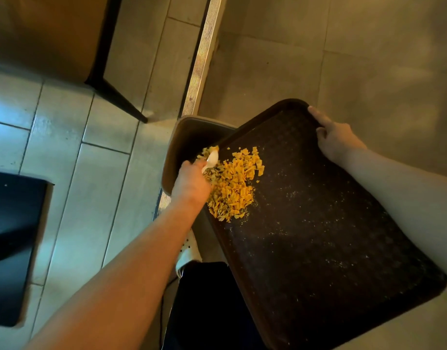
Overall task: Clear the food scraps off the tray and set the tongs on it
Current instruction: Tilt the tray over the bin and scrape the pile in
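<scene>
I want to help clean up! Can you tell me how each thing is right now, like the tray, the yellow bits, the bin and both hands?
tray: tilted over the bin, held at its far edge.
food scraps: heaped at the tray's low edge, still on it.
bin: open, beneath the tray's edge.
white utensil: held, tip in the scraps.
left hand: grips the utensil.
right hand: grips the tray's rim.

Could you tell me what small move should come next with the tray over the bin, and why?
Probably one more sweep: the left hand, gripping the white tongs, should push the yellow scraps over the tray's low edge into the bin. The pile lies heaped beside that edge, fine crumbs dot the tray, and the right hand holds the far rim tilted.
</scene>
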Action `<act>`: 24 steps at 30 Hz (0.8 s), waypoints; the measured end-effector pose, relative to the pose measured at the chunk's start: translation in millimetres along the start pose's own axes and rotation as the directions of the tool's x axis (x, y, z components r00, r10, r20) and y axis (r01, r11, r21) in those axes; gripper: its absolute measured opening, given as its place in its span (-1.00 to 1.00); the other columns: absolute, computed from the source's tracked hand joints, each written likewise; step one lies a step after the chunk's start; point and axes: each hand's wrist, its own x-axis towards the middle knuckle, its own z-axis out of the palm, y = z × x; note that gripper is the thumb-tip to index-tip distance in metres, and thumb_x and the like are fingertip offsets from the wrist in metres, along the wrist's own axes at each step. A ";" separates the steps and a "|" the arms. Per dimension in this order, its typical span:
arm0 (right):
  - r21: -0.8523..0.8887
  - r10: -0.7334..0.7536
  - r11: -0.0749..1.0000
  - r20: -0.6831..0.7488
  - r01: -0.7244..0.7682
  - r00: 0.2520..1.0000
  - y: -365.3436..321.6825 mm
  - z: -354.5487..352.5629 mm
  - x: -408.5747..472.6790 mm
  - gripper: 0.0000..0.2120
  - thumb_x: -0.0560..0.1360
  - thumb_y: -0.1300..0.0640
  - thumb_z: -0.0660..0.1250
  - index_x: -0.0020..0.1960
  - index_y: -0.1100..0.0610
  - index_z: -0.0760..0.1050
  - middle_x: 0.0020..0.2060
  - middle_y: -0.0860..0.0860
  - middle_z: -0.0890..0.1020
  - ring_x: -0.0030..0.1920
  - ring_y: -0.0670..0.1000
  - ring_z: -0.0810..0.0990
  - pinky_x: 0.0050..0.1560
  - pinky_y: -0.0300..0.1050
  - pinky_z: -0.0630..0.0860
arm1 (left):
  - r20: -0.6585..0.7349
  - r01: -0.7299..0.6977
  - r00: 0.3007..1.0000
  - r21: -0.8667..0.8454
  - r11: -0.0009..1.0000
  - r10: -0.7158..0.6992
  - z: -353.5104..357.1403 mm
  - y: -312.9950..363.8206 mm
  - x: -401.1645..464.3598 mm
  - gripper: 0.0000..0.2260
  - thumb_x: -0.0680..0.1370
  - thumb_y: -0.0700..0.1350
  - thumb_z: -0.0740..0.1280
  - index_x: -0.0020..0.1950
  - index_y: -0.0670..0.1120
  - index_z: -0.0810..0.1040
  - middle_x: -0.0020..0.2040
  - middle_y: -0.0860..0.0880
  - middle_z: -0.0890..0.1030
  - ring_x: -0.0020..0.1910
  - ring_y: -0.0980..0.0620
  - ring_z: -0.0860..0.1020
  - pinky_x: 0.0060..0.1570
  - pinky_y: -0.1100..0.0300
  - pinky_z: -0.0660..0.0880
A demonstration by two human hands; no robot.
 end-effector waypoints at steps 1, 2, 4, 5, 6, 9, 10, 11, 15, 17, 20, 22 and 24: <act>-0.001 0.001 1.000 0.000 -0.001 1.000 -0.2 -0.1 -0.1 -0.51 0.66 0.11 -0.04 0.48 -0.31 -0.01 0.32 0.20 0.41 -0.20 0.03 0.52 -0.08 -0.07 0.45 | -0.015 0.014 1.000 0.003 1.000 -0.014 -1.7 -4.0 -2.2 -0.51 0.53 -0.28 0.26 0.45 -0.03 0.29 0.24 -0.11 0.35 0.04 -0.01 0.47 0.18 0.08 0.46; 0.000 0.004 1.000 -0.001 -0.004 1.000 -1.0 0.0 -0.4 -0.51 0.66 0.11 -0.04 0.48 -0.31 -0.01 0.31 0.20 0.42 -0.21 0.03 0.52 -0.08 -0.07 0.44 | -0.036 0.014 0.999 -0.002 1.000 -0.014 -3.0 -5.0 -3.5 -0.52 0.54 -0.27 0.24 0.44 -0.03 0.30 0.23 -0.10 0.36 -0.01 0.03 0.44 0.15 0.11 0.46; 0.000 -0.002 1.000 -0.003 0.002 1.000 -2.2 1.1 -0.9 -0.51 0.66 0.12 -0.05 0.48 -0.31 -0.01 0.27 0.21 0.44 -0.21 0.05 0.53 -0.09 -0.06 0.45 | -0.063 -0.027 0.998 -0.043 0.999 0.024 -2.8 -1.9 -4.3 -0.55 0.56 -0.27 0.19 0.44 -0.01 0.31 0.23 -0.08 0.35 0.01 0.05 0.44 0.15 0.11 0.47; 0.003 -0.005 1.000 0.002 0.005 1.000 -2.8 1.4 -0.6 -0.51 0.66 0.12 -0.05 0.48 -0.31 -0.02 0.26 0.21 0.45 -0.20 0.05 0.54 -0.10 -0.07 0.44 | -0.063 -0.059 0.997 -0.073 0.996 0.054 -1.5 2.3 -4.1 -0.56 0.57 -0.27 0.17 0.43 0.00 0.31 0.24 -0.08 0.35 0.05 0.02 0.46 0.17 0.08 0.47; 0.007 -0.006 1.000 0.008 0.006 1.000 -3.6 1.4 -0.4 -0.51 0.66 0.12 -0.05 0.48 -0.32 -0.02 0.27 0.21 0.44 -0.20 0.05 0.54 -0.11 -0.08 0.44 | -0.056 -0.091 0.995 -0.097 0.991 0.086 0.5 7.6 -3.4 -0.57 0.57 -0.28 0.16 0.42 -0.01 0.32 0.25 -0.09 0.35 0.09 -0.03 0.48 0.18 0.04 0.48; 0.016 0.003 1.000 0.014 -0.003 1.000 -4.0 0.3 0.0 -0.51 0.66 0.11 -0.05 0.47 -0.33 -0.03 0.30 0.20 0.41 -0.18 0.04 0.55 -0.13 -0.10 0.44 | -0.035 -0.153 0.988 -0.112 0.982 0.150 7.8 23.6 -0.1 -0.57 0.56 -0.31 0.15 0.40 -0.03 0.36 0.30 -0.13 0.35 0.15 -0.09 0.48 0.20 0.04 0.47; 0.019 0.002 1.000 0.014 -0.003 1.000 -3.7 0.3 0.2 -0.51 0.66 0.11 -0.05 0.47 -0.33 -0.03 0.30 0.20 0.41 -0.18 0.04 0.55 -0.15 -0.11 0.45 | -0.028 -0.146 0.989 -0.113 0.983 0.144 9.1 26.8 0.8 -0.57 0.56 -0.32 0.15 0.40 -0.03 0.36 0.30 -0.13 0.35 0.15 -0.08 0.48 0.19 0.07 0.47; 0.024 0.000 1.000 0.015 -0.001 1.000 -3.1 0.8 0.3 -0.51 0.66 0.10 -0.05 0.47 -0.33 -0.03 0.30 0.19 0.41 -0.18 0.04 0.55 -0.16 -0.12 0.45 | -0.016 -0.130 0.992 -0.114 0.985 0.129 10.2 27.1 1.7 -0.56 0.56 -0.33 0.15 0.41 -0.03 0.35 0.30 -0.14 0.35 0.12 -0.06 0.49 0.18 0.08 0.48; 0.025 -0.009 1.000 0.005 0.009 1.000 -1.2 1.1 2.4 -0.52 0.66 0.09 -0.06 0.46 -0.35 -0.02 0.32 0.19 0.40 -0.15 0.05 0.56 -0.11 -0.09 0.47 | 0.008 -0.062 0.998 -0.145 0.988 0.064 12.0 16.6 1.8 -0.56 0.55 -0.31 0.19 0.41 -0.02 0.35 0.29 -0.13 0.35 0.06 -0.05 0.51 0.13 0.03 0.51; 0.025 -0.009 1.000 0.008 0.009 1.000 -1.3 -0.3 2.1 -0.52 0.66 0.09 -0.06 0.46 -0.34 -0.02 0.32 0.20 0.41 -0.14 0.06 0.56 -0.07 -0.07 0.48 | 0.000 -0.005 1.000 -0.135 0.991 0.005 9.5 6.7 -0.7 -0.55 0.54 -0.29 0.21 0.41 -0.01 0.34 0.29 -0.12 0.34 0.00 0.00 0.49 0.12 0.07 0.51; 0.025 -0.007 1.000 0.003 0.007 1.000 -0.2 0.8 1.9 -0.51 0.66 0.11 -0.05 0.47 -0.33 -0.02 0.28 0.21 0.44 -0.10 0.08 0.56 0.03 -0.03 0.49 | -0.045 0.026 0.998 -0.108 0.994 -0.031 6.0 -3.6 -4.0 -0.56 0.55 -0.28 0.21 0.42 -0.02 0.33 0.25 -0.13 0.37 -0.05 0.04 0.45 0.08 0.11 0.50; 0.014 -0.010 1.000 -0.002 0.010 1.000 -0.2 2.0 2.0 -0.51 0.66 0.12 -0.05 0.48 -0.31 -0.02 0.23 0.22 0.47 -0.11 0.10 0.55 0.03 -0.03 0.47 | -0.071 -0.006 0.997 -0.115 0.993 -0.002 6.6 -1.3 -4.9 -0.57 0.56 -0.28 0.20 0.41 -0.02 0.34 0.24 -0.11 0.37 -0.05 0.04 0.46 0.05 0.14 0.50; 0.009 -0.007 1.000 0.003 0.007 1.000 -1.4 2.3 2.9 -0.51 0.66 0.12 -0.05 0.49 -0.30 -0.03 0.22 0.22 0.48 -0.12 0.09 0.53 -0.01 -0.06 0.44 | -0.081 -0.057 0.996 -0.126 0.990 0.047 9.8 6.9 -3.7 -0.57 0.57 -0.29 0.17 0.42 -0.02 0.34 0.27 -0.10 0.36 -0.01 0.06 0.44 0.08 0.19 0.45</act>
